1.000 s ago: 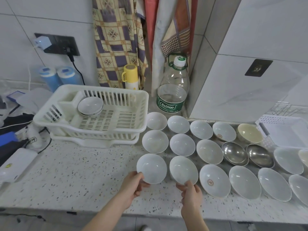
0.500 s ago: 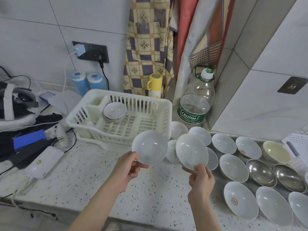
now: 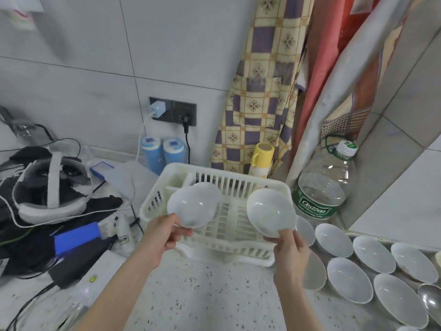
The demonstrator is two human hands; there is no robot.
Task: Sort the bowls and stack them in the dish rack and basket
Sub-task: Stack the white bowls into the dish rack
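My left hand (image 3: 164,235) pinches the near rim of a small white bowl (image 3: 191,207) and holds it over the left part of the white plastic dish rack (image 3: 222,244). Behind that bowl, the edge of another white bowl (image 3: 210,188) shows inside the rack. My right hand (image 3: 290,249) pinches the rim of a second white bowl (image 3: 269,215), held above the rack's right side. Several more white bowls (image 3: 349,279) sit in rows on the speckled counter (image 3: 202,297) to the right, with a steel bowl (image 3: 432,301) at the frame's edge.
A large clear water bottle (image 3: 324,185) stands right of the rack, a yellow flask (image 3: 261,160) behind it. Two blue-capped containers (image 3: 162,152) stand by the wall socket. A headset (image 3: 47,189), cables and dark devices crowd the counter's left side. Cloths hang on the wall.
Both hands lifted their bowls off the counter and carried them left to above the dish rack. My view turned left, so most bowls on the right left the frame.
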